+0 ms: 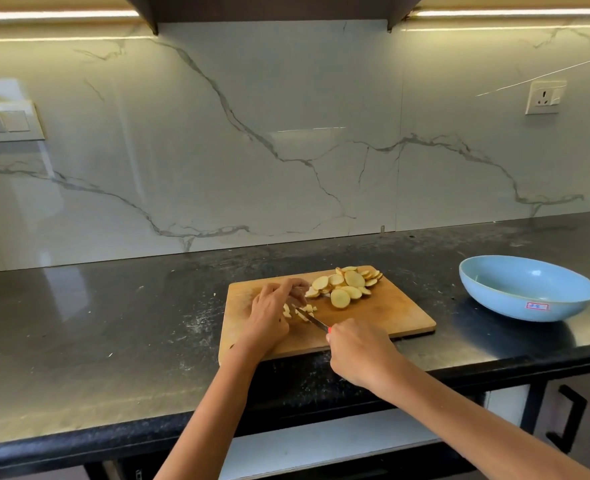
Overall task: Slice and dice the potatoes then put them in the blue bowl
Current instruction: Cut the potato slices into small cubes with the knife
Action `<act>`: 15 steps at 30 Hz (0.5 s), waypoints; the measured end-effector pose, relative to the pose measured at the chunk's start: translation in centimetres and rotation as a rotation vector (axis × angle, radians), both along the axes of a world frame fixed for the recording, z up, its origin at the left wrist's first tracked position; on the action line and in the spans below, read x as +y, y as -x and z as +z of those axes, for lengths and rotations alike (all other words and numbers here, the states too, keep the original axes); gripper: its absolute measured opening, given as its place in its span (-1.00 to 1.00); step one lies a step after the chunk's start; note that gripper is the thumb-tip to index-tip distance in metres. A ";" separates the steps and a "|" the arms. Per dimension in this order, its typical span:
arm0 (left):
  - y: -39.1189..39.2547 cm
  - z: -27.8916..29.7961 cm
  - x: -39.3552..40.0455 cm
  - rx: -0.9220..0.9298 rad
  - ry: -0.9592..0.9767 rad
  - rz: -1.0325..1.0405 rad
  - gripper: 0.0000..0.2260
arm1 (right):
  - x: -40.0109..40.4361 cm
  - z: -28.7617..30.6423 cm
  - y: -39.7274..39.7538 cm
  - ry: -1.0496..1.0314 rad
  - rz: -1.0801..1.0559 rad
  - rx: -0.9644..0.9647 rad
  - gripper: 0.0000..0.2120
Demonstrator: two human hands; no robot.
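Observation:
A wooden cutting board (383,317) lies on the dark counter. A pile of round potato slices (345,284) sits at its far edge. A few small diced pieces (305,311) lie near the board's middle. My left hand (272,313) rests over them, with its curled fingertips reaching toward the nearest slices. My right hand (359,351) grips a knife by its red handle, and the blade (310,318) points left into the diced pieces. The blue bowl (525,289) stands to the right of the board, and nothing shows inside it.
The black counter (113,327) runs left and right, its front edge close to me. A marble backsplash rises behind it, with a wall socket (544,97) at the upper right. Cabinet fronts with a black handle (569,420) show below the counter.

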State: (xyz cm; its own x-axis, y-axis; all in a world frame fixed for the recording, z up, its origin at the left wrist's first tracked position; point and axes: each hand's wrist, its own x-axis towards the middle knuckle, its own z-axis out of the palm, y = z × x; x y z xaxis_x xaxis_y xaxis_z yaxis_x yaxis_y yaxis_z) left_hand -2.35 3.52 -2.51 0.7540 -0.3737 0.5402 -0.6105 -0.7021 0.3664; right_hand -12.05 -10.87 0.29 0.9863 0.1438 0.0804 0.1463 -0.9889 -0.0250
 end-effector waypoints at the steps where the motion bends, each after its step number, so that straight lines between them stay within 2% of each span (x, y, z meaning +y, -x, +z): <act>1: 0.0 -0.1 0.0 -0.007 0.010 -0.036 -0.22 | 0.0 0.0 0.1 0.006 0.001 -0.010 -0.77; 5: 0.0 -0.1 0.0 0.015 -0.026 -0.129 -0.23 | 0.2 0.3 0.3 0.041 0.009 -0.032 -0.77; 10: 0.2 -0.1 -0.5 -0.003 -0.137 0.081 -0.23 | 0.2 0.1 0.8 0.048 0.004 -0.043 -0.77; 12: 0.0 -0.2 -0.5 -0.051 -0.071 0.156 -0.24 | 0.0 0.2 1.0 0.040 -0.005 -0.037 -0.77; 15: -0.6 -0.6 -0.4 -0.103 0.134 0.200 -0.35 | -0.7 0.4 0.9 0.021 -0.028 -0.048 -0.77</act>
State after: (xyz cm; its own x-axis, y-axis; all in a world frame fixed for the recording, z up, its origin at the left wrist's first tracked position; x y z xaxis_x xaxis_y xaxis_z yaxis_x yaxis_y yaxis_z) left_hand -1.73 3.14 -3.07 0.7443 -0.1423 0.6525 -0.5029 -0.7622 0.4075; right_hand -12.98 -11.60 0.66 0.9851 0.1180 0.1254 0.1187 -0.9929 0.0021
